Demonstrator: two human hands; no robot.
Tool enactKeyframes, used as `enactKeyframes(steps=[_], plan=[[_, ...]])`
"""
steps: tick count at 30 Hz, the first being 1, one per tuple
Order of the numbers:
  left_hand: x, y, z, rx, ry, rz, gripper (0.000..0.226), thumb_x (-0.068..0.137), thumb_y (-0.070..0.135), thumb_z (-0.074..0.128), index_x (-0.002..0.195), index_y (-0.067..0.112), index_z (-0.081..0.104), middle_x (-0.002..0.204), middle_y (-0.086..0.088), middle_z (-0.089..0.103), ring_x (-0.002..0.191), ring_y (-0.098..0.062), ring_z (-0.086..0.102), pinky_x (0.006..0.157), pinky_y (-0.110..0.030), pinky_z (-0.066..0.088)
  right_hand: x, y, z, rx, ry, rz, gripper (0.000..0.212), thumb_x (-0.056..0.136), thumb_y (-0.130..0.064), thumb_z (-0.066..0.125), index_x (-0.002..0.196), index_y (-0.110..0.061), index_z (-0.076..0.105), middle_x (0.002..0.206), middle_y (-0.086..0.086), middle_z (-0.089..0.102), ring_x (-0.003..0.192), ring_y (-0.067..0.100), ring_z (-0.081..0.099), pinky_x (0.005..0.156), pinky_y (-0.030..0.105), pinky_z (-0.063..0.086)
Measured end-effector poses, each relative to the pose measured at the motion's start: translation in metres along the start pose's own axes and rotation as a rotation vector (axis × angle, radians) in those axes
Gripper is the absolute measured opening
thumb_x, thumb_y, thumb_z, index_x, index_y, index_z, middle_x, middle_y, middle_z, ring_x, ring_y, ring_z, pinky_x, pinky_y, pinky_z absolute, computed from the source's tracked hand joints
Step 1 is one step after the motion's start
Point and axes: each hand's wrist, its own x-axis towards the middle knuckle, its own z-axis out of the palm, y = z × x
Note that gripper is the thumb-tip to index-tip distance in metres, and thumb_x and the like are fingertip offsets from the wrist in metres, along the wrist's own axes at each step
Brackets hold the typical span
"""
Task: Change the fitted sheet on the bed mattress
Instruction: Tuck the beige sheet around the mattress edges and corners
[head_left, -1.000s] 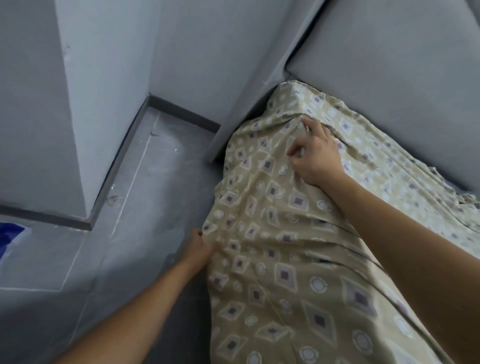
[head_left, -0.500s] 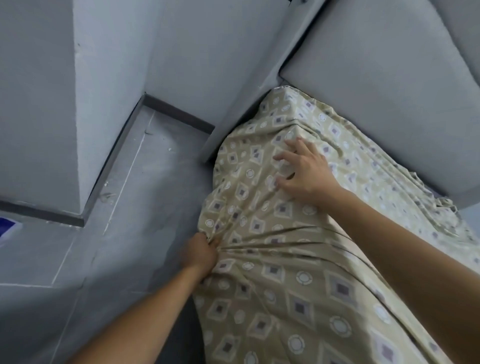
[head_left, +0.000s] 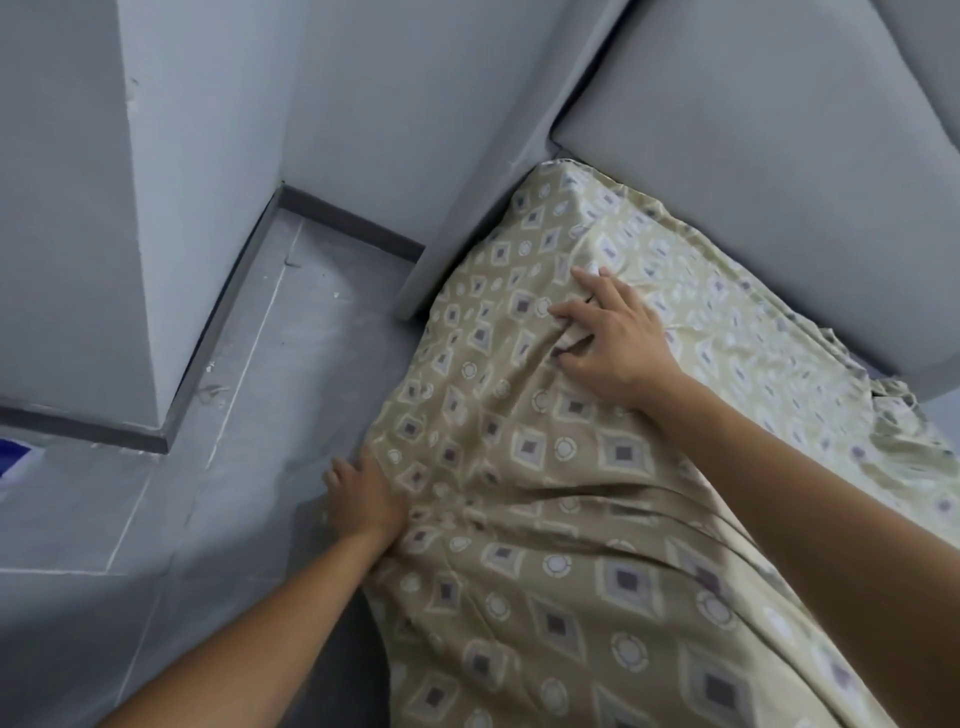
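Fingers of my right hand (head_left: 615, 345) lie spread and nearly straight on the sheet (head_left: 545, 519), pressing a small fold of cloth just down from the mattress corner; they hold nothing, only pin it. Thumb side of the hand is toward the headboard (head_left: 779, 171).

Left hand (head_left: 363, 501): fingers curled into the sheet's hem on the side of the mattress, down from that corner and near the floor (head_left: 249, 415). Cloth radiates in tight pleats from this grip, so I judge it is under pull. How far the fingertips go under the mattress I cannot tell; they are hidden in the folds.

Sheet: beige, diamond-and-ring print. It covers the top and the near side of the mattress, and its corner is seated over the mattress corner against the headboard. No bare mattress shows.

Progress, as I judge it:
- This corner looks on, and the cloth sits smooth over its point.
- Side hem below the corner is bunched and loose, not yet tucked under.
- Along the headboard, away from the corner, the sheet's edge lies rumpled in a ridge on top, so that run needs pulling down too.
- Other corners are out of view; no call on them.
- Whether this is the fresh sheet I cannot confirm; no second sheet is visible.
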Motion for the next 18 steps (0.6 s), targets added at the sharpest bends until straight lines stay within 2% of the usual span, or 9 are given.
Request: enactKeyframes(steps=[2, 3, 4, 6, 7, 9, 12, 15, 18], plan=[[-0.010, 0.019, -0.012, -0.031, 0.171, 0.155, 0.058, 0.080, 0.039, 0.079, 0.124, 0.013, 0.053, 0.127, -0.018, 0.047, 0.122, -0.043, 0.048, 0.094, -0.054, 0.048, 0.000, 0.000, 0.000, -0.006, 0.006, -0.001, 0.056, 0.088, -0.041, 0.069, 0.143, -0.042, 0.058, 0.173, -0.011, 0.018, 0.161, 0.017, 0.004, 0.129, 0.048, 0.010], [-0.014, 0.031, -0.020, -0.137, 0.175, 0.237, 0.057, 0.084, 0.043, 0.075, 0.128, 0.013, 0.055, 0.130, -0.017, 0.048, 0.125, -0.043, 0.049, 0.098, -0.054, 0.048, 0.000, 0.000, 0.001, -0.007, 0.007, 0.000, 0.056, 0.088, -0.042, 0.069, 0.142, -0.043, 0.059, 0.172, -0.011, 0.019, 0.161, 0.017, 0.004, 0.129, 0.048, 0.010], [-0.017, 0.043, -0.026, -0.301, 0.102, 0.291, 0.058, 0.089, 0.048, 0.070, 0.135, 0.017, 0.055, 0.138, -0.014, 0.048, 0.132, -0.040, 0.048, 0.106, -0.052, 0.046, 0.000, 0.000, 0.001, -0.004, 0.011, 0.000, 0.055, 0.088, -0.042, 0.070, 0.141, -0.042, 0.060, 0.172, -0.011, 0.020, 0.161, 0.018, 0.005, 0.129, 0.048, 0.011], [-0.028, 0.070, -0.040, -0.590, -0.153, 0.367, 0.065, 0.092, 0.063, 0.065, 0.147, 0.030, 0.051, 0.151, -0.002, 0.047, 0.139, -0.024, 0.047, 0.116, -0.049, 0.042, 0.000, -0.001, 0.002, 0.002, 0.017, 0.001, 0.053, 0.087, -0.042, 0.071, 0.140, -0.042, 0.062, 0.172, -0.011, 0.021, 0.161, 0.019, 0.007, 0.129, 0.049, 0.012], [-0.034, 0.082, -0.045, -0.680, -0.251, 0.417, 0.071, 0.088, 0.072, 0.063, 0.148, 0.036, 0.050, 0.151, 0.004, 0.048, 0.136, -0.017, 0.050, 0.115, -0.048, 0.044, -0.001, -0.001, 0.002, 0.001, 0.021, 0.003, 0.053, 0.087, -0.042, 0.071, 0.140, -0.041, 0.062, 0.172, -0.010, 0.022, 0.161, 0.019, 0.008, 0.129, 0.049, 0.012], [-0.051, 0.102, -0.055, -0.768, -0.350, 0.508, 0.086, 0.079, 0.083, 0.062, 0.150, 0.036, 0.048, 0.149, 0.010, 0.051, 0.131, -0.008, 0.053, 0.113, -0.043, 0.047, -0.002, -0.002, 0.001, 0.011, 0.035, 0.011, 0.057, 0.087, -0.040, 0.071, 0.143, -0.039, 0.060, 0.173, -0.008, 0.020, 0.160, 0.021, 0.013, 0.129, 0.050, 0.016], [-0.072, 0.117, -0.057, -0.739, -0.315, 0.607, 0.095, 0.073, 0.083, 0.067, 0.148, 0.029, 0.046, 0.145, 0.014, 0.050, 0.130, -0.003, 0.052, 0.110, -0.034, 0.046, -0.009, -0.004, -0.003, 0.095, 0.073, 0.036, 0.067, 0.086, -0.036, 0.067, 0.151, -0.035, 0.051, 0.174, -0.004, 0.017, 0.156, 0.024, 0.022, 0.126, 0.047, 0.025], [-0.087, 0.129, -0.044, -0.718, -0.300, 0.652, 0.088, 0.075, 0.079, 0.072, 0.147, 0.034, 0.046, 0.143, 0.017, 0.052, 0.132, -0.002, 0.051, 0.111, -0.037, 0.047, -0.019, -0.004, -0.006, 0.138, 0.056, 0.041, 0.075, 0.083, -0.042, 0.060, 0.156, -0.034, 0.045, 0.174, -0.001, 0.018, 0.156, 0.026, 0.022, 0.125, 0.048, 0.026], [-0.093, 0.139, -0.033, -0.602, -0.250, 0.672, 0.074, 0.086, 0.065, 0.071, 0.147, 0.031, 0.048, 0.142, 0.013, 0.051, 0.131, -0.008, 0.049, 0.109, -0.031, 0.044, -0.027, -0.001, -0.006, 0.189, 0.056, 0.050, 0.076, 0.084, -0.044, 0.057, 0.158, -0.034, 0.043, 0.172, -0.002, 0.022, 0.156, 0.025, 0.023, 0.123, 0.050, 0.027]])
